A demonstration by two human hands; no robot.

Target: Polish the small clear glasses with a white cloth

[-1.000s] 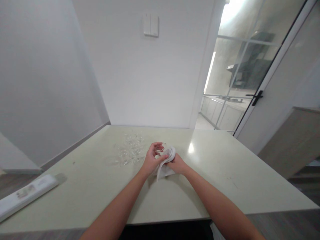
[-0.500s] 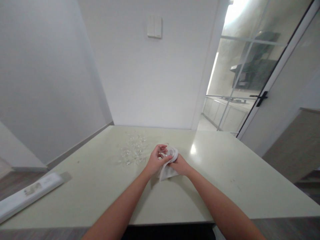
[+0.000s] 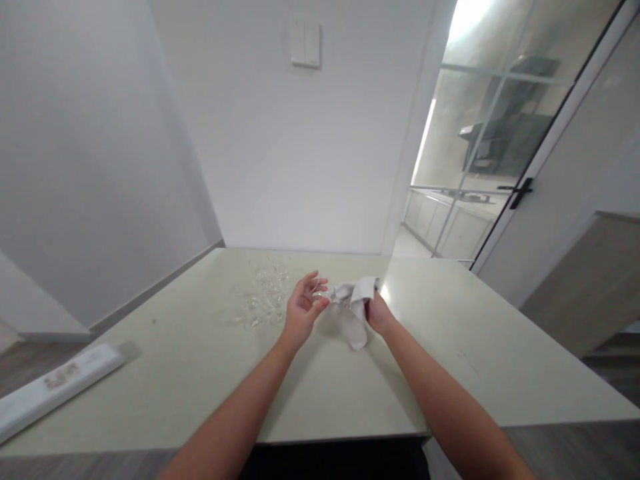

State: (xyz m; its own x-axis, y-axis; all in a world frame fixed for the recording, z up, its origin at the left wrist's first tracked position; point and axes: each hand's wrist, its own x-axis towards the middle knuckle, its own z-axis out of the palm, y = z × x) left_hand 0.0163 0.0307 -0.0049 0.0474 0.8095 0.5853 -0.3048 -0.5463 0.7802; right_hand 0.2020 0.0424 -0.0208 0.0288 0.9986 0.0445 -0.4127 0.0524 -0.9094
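My left hand (image 3: 304, 303) curls its fingers and thumb round a clear glass (image 3: 320, 288), whose outline is faint and whose exact shape I cannot make out. Just to the right, my right hand (image 3: 377, 310) grips a white cloth (image 3: 354, 313). One end of the cloth reaches toward the glass, and a loose flap hangs down above the table. Whether cloth and glass touch is hard to tell. Left of my left hand, several clear glasses (image 3: 270, 290) stand close together on the table, blurred and see-through.
The pale table (image 3: 200, 373) reaches back to the white wall (image 3: 310, 167). A long white box (image 3: 60, 387) lies at its left edge. A light switch (image 3: 305, 43) is on the wall. At the right is a glass-paned door (image 3: 480, 140) with a black handle (image 3: 521, 192).
My hands have moved apart. The cloth, earlier bunched round the glass, has shifted right with my right hand and hangs looser. My left hand has moved slightly left with the glass.
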